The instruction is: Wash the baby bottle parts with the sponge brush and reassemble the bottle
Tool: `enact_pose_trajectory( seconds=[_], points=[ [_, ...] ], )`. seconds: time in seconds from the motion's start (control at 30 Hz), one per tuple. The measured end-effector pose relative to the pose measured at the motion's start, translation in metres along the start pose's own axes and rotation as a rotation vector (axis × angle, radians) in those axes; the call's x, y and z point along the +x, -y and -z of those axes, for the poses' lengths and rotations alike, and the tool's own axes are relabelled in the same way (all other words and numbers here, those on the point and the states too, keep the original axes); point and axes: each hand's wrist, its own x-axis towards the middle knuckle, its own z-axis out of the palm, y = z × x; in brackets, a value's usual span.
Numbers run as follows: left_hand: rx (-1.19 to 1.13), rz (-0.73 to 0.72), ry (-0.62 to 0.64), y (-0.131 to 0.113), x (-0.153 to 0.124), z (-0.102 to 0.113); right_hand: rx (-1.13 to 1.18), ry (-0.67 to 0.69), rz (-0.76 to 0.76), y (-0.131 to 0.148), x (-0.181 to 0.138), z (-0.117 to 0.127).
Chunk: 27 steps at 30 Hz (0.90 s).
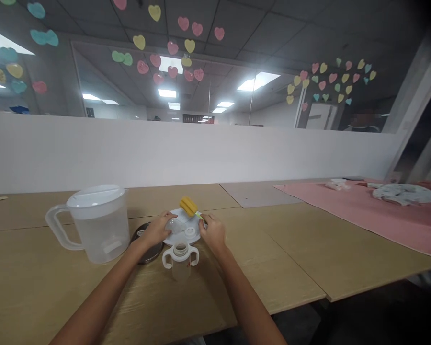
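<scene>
Looks like you're picking bits off the plate [178, 241], so here's my take: your right hand [212, 233] is curled shut around the thin handle of the yellow sponge brush [188, 206], foam head sticking up and away toward 11 o'clock over the plate's far rim. That's a decent hold, though I'd choke up nearer the foam so the head doesn't wobble. Your left hand [157, 230] comes in from 8 o'clock, palm down, wrist low, fingertips resting on the clear cap [174, 224] lying on the plate's left half. I honestly can't tell if it's pinched or just touched. I'd get thumb and forefinger on opposite sides before lifting, since clear plastic is probably slippery. The white ring [190, 232] sits just beside the cap at its 4 o'clock. The handled bottle [180, 258] stands open at the plate's 6 o'clock, between your forearms, so watch your elbows. The pitcher [96, 223] is off at 9 o'clock, near your left arm.
</scene>
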Motion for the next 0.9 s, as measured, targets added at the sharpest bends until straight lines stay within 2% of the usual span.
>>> enact_pose_trajectory(
  seconds=[0.17, 0.27, 0.37, 0.5, 0.67, 0.8, 0.9],
  points=[
    [-0.147, 0.132, -0.331, -0.003, -0.025, 0.004, 0.007, 0.010, 0.029, 0.000, -0.002, -0.003],
    [-0.255, 0.201, -0.452, -0.008, -0.038, 0.000, 0.047, 0.046, 0.148, 0.000, -0.005, -0.005],
    [-0.357, 0.238, -0.467, -0.014, -0.043, -0.005, 0.077, 0.049, 0.297, -0.002, -0.007, -0.006],
    [-0.509, 0.274, -0.497, -0.022, -0.040, -0.007, 0.062, -0.013, 0.441, -0.004, -0.009, -0.002],
    [-0.598, 0.238, -0.395, -0.032, -0.036, -0.010, 0.012, -0.026, 0.626, -0.002, -0.010, -0.001],
    [-0.531, 0.259, -0.337, -0.032, -0.035, -0.007, -0.037, -0.021, 0.702, -0.002, -0.010, -0.004],
    [-0.575, 0.194, -0.322, -0.029, -0.035, -0.005, -0.085, 0.000, 0.711, -0.003, -0.010, -0.009]
  ],
)
